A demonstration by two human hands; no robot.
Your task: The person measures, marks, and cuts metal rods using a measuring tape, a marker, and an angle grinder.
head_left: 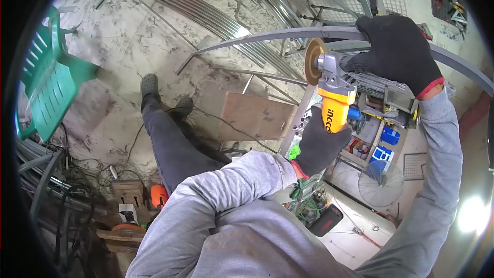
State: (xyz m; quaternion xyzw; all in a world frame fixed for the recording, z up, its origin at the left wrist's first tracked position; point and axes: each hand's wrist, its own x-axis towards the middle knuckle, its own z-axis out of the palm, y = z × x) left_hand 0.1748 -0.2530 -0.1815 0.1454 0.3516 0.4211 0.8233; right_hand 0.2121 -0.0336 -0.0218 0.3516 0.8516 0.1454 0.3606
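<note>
My left hand, in a dark glove with a red cuff, is wrapped round the yellow body of an angle grinder. The grinder's brown disc stands edge-up, its top right at the underside of a curved grey metal tube. My right hand, gloved the same way, lies over that tube with its fingers bent round it. Its thumb points at the grinder's grey head, close beside it. The tube arches across the upper view and reappears past my right hand.
Bundled metal tubes lie on the dusty floor. A green plastic chair stands at the left. Below the grinder are a brown board, a tool tray and a round wire fan guard. A cable runs past my legs.
</note>
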